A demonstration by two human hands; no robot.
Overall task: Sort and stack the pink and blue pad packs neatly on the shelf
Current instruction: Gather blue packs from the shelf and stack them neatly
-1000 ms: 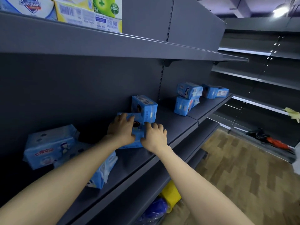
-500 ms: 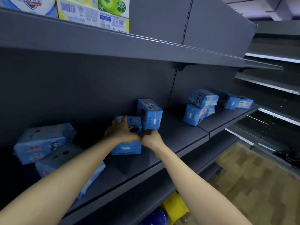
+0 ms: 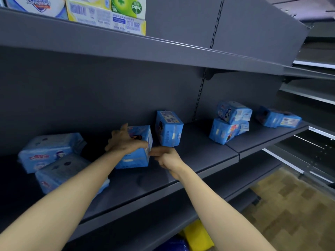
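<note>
Only blue pad packs show on the grey shelf (image 3: pixel 190 171); I see no pink one. My left hand (image 3: pixel 125 142) lies spread over the upper left of a blue pack (image 3: pixel 139 134) that sits on a second blue pack (image 3: pixel 132 160). My right hand (image 3: pixel 166 157) has curled fingers, and its fingertips pinch the stack's right edge. An upright blue pack (image 3: pixel 168 129) stands just right of the stack. Two larger blue packs (image 3: pixel 49 151) lie tumbled at the left, partly behind my left arm.
Further right, two blue packs (image 3: pixel 230 122) are piled loosely and another blue pack (image 3: pixel 279 118) lies flat. Soap boxes (image 3: pixel 107 9) stand on the shelf above. Yellow and blue items (image 3: pixel 197 236) sit below. A wooden floor lies to the right.
My view has shifted left and closer. My left hand has spread open on the stack. My right hand has gone from lying over the pack to touching its right edge with curled fingers.
</note>
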